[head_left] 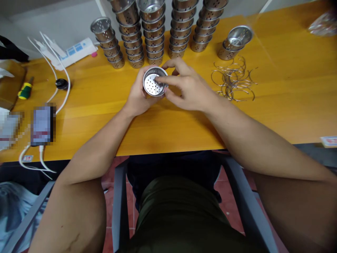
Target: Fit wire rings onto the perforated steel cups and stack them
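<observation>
My left hand [139, 93] is wrapped round a small perforated metal cup [151, 84], its open top tilted towards me. Dotted holes cover the cup's bottom, and a thin dark line that looks like a wire [156, 88] crosses its inside. My right hand [185, 84] reaches over from the right with its fingers apart. Its index finger points into the cup, and the thumb tip is at the near right rim. Right of that hand lies a tangle of thin curved metal wires [234, 80] on the wooden table [168, 130].
Stacks of similar cups [154, 33] stand along the back, with a shorter, leaning stack [229, 51] at the right. On the left are a white power strip [76, 52], cables, a phone [42, 124] and a green-yellow screwdriver [25, 90]. A clear plastic bag [325, 24] lies far right.
</observation>
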Tool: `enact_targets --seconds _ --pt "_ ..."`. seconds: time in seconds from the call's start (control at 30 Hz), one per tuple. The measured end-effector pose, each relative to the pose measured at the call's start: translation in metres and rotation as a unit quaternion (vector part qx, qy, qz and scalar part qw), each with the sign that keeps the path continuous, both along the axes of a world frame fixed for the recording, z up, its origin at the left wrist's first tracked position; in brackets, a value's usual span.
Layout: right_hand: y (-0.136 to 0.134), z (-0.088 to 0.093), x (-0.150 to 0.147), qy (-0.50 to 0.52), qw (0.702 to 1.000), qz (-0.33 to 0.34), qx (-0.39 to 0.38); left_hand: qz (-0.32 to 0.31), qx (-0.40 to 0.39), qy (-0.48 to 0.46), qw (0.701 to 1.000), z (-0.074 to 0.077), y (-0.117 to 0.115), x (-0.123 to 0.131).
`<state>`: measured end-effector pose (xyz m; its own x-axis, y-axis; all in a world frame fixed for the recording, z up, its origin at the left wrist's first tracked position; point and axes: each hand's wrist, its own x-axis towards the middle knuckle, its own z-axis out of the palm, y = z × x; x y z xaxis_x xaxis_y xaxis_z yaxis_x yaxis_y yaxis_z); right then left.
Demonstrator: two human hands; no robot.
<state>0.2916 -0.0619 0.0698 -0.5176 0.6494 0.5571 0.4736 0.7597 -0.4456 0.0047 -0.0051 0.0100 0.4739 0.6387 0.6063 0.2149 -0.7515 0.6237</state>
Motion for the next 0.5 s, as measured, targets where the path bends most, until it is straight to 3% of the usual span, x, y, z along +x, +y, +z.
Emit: enact_targets --seconds 0.17,0.3,0.5 --pt "-0.001 -0.001 -0.004 0.015 1.0 0.015 -0.016 -0.012 0.034 -0.013 0.999 0.004 -0.002 0.002" --pt "-0.003 0.005 -0.003 0.041 0.998 0.02 -0.047 0.002 0.019 -0.002 1.0 -0.005 0.009 -0.003" --pt "0.006 0.001 -0.001 0.066 0.992 0.02 -0.101 -0.038 0.022 -0.024 0.999 -0.019 0.025 -0.009"
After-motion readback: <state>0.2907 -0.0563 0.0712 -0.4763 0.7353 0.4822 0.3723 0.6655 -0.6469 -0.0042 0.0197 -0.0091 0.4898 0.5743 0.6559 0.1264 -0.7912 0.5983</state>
